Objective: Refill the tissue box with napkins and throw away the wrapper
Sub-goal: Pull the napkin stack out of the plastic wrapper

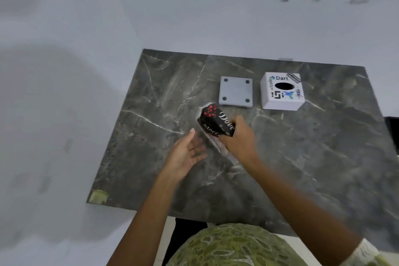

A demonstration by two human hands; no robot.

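A black napkin pack [213,120] with red dots and white lettering is lifted just above the dark marble table [302,157]. My right hand [238,138] grips its near end, and white napkin edges show under the wrapper. My left hand [186,153] is beside the pack on its left, palm up with fingers apart, not touching it. At the back of the table stands the white tissue box cover [281,92] with stickers and a dark oval slot on top. Left of it lies the grey square base plate [236,93] with dark round feet facing up.
The table stands against a pale wall at the back. Its left edge drops to a light floor, and a worn yellowish patch [98,196] marks the near left corner. A dark object [393,129] shows at the right frame edge. My green patterned clothing fills the bottom.
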